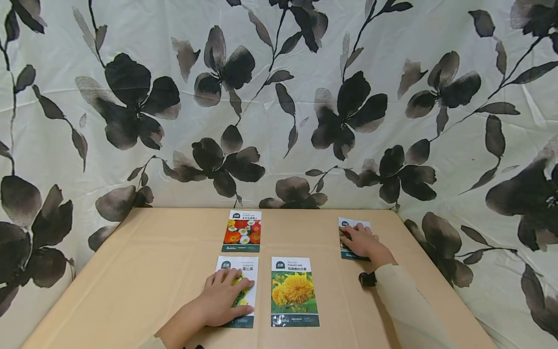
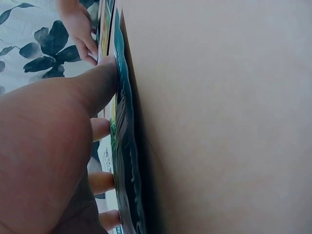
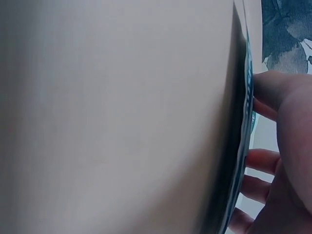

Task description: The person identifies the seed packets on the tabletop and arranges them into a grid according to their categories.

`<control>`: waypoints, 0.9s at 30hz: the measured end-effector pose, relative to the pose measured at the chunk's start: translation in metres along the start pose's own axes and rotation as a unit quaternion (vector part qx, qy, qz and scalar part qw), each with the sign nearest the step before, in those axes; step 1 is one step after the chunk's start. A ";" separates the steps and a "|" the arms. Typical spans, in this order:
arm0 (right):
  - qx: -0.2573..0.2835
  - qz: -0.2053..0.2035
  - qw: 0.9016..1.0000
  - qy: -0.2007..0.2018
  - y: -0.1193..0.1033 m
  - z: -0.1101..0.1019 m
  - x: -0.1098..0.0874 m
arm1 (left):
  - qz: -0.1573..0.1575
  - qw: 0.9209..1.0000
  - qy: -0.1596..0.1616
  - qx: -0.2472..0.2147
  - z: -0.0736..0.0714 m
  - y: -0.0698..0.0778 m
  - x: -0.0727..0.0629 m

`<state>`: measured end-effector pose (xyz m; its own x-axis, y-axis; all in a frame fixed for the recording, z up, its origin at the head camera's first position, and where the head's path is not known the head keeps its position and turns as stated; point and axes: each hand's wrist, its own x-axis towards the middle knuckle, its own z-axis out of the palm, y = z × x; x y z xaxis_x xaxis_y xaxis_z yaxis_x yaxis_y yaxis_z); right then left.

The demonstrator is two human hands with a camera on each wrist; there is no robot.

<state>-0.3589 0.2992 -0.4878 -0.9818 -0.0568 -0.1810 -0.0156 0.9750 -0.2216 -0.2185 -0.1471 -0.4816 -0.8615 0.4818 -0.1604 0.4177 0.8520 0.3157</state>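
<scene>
My left hand (image 1: 220,298) lies with spread fingers over a flower seed packet (image 1: 245,322) at the near left. Its thumb (image 2: 100,80) and fingertips touch the printed face, and the hand covers most of the yellow flower picture. At the far right, fingers of my right hand (image 1: 365,241) rest on another seed packet (image 1: 346,254), hiding much of its picture. In the right wrist view, thumb and fingertips meet the face of this packet (image 3: 239,161), whose edge stands slightly off the table.
A seed packet with a large yellow flower (image 1: 295,291) lies right of my left hand. Behind it to the left is a packet with red and white flowers (image 1: 242,235). The wooden table (image 1: 131,281) ends at a floral cloth (image 1: 287,145). A black band (image 1: 367,279) is at my right wrist.
</scene>
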 end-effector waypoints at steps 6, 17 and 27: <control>0.001 0.001 1.000 0.000 -0.005 0.000 -0.001 | 0.000 1.000 0.000 -0.002 0.000 0.000 0.000; -0.003 0.000 1.000 0.002 -0.016 0.000 -0.004 | -0.001 1.000 0.001 -0.004 0.000 -0.001 -0.001; 0.001 0.004 1.000 -0.001 -0.023 0.001 -0.004 | -0.001 1.000 -0.001 -0.003 -0.001 0.000 -0.001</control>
<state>-0.3540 0.2764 -0.4831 -0.9814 -0.0499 -0.1851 -0.0079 0.9752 -0.2213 -0.2174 -0.1477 -0.4804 -0.8612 0.4814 -0.1632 0.4152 0.8514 0.3204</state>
